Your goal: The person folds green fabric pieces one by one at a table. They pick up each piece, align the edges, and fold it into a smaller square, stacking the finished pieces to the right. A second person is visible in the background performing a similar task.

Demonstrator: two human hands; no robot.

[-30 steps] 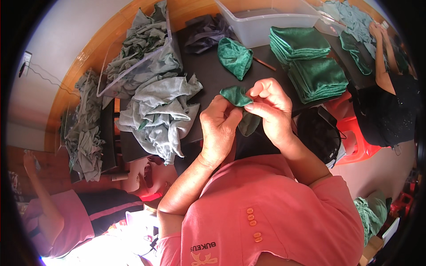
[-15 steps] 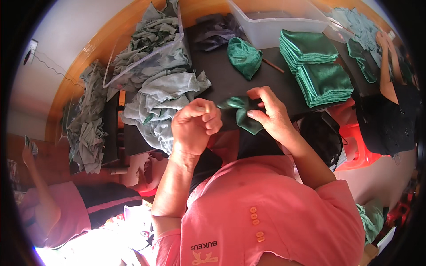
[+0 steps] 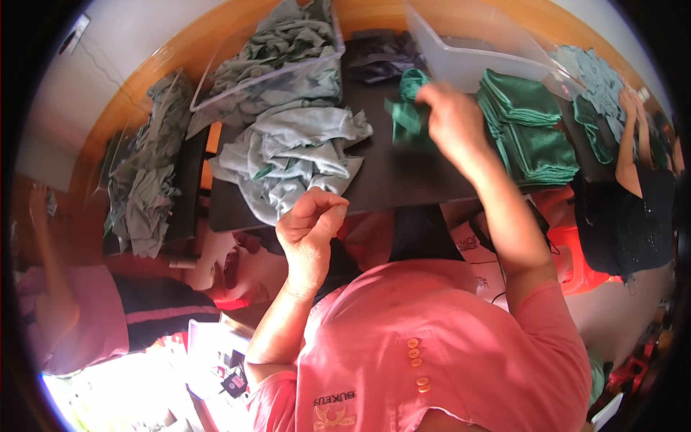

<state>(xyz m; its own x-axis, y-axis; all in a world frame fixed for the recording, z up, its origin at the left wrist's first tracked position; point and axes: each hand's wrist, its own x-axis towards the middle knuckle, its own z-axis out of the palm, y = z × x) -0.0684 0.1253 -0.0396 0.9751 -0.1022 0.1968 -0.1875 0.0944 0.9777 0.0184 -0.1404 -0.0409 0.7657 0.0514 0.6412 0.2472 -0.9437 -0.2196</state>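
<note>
We look down over a pink shirt point(image 3: 446, 345) at our own two bare hands above a dark table point(image 3: 403, 180).

Our right hand point(image 3: 450, 119) is stretched out and blurred, its fingers closed around a small green cloth point(image 3: 404, 119). The cloth hangs crumpled from that grip, on its left side, over the far middle of the table. Just beyond the grip lies another green cloth point(image 3: 412, 81), bunched into a small ball. To the right of the grip stands a neat stack of folded green cloths point(image 3: 529, 126), close beside the hand but not touching it. Beyond the grip and slightly right sits a clear plastic tub point(image 3: 475, 50).

Our left hand point(image 3: 311, 223) is nearer to us, at the table's near edge, curled into a loose fist. We cannot tell whether anything is pinched inside it. Just beyond this hand lies a heap of crumpled grey-green cloths point(image 3: 288, 155), very close to the knuckles. Further off behind the heap is a second clear tub point(image 3: 273, 65) filled with more crumpled cloths.

Far to the right of both hands, another person in black point(image 3: 626, 209) reaches an arm towards pale cloths. Far to the left, a person in pink and black point(image 3: 93, 317) sits low.
</note>
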